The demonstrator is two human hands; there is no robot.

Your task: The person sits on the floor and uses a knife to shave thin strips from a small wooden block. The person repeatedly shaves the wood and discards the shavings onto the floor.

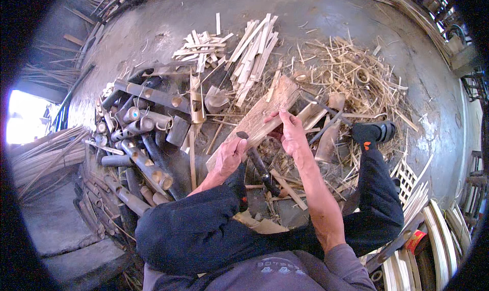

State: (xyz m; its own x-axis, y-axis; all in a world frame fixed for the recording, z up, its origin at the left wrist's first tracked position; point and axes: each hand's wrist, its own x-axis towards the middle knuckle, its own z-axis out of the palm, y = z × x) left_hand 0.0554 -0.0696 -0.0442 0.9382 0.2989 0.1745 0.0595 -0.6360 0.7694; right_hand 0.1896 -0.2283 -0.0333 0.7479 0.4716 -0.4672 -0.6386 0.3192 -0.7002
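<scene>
My left hand [230, 157] is closed, its thumb by a small dark knob [242, 134] that sticks out above the fingers; the rest of what it grips is hidden. In my right hand [293, 133], thumb and fingers pinch a pale bamboo strip [265, 132], which slants down toward the left hand. Both hands are over a flat, worn wooden board [277, 98] that lies aslant in front of me. Just below the strip, between my forearms, a dark rod-like piece [261, 166] points down toward my lap.
Cut bamboo tubes [147, 120] are heaped at the left. Beyond the board lie split pale strips [255, 49] and a pile of short pieces [201, 49]. Shavings [356, 77] cover the floor at the right, near my shoe [374, 132]. Long slats [440, 235] stand at the lower right.
</scene>
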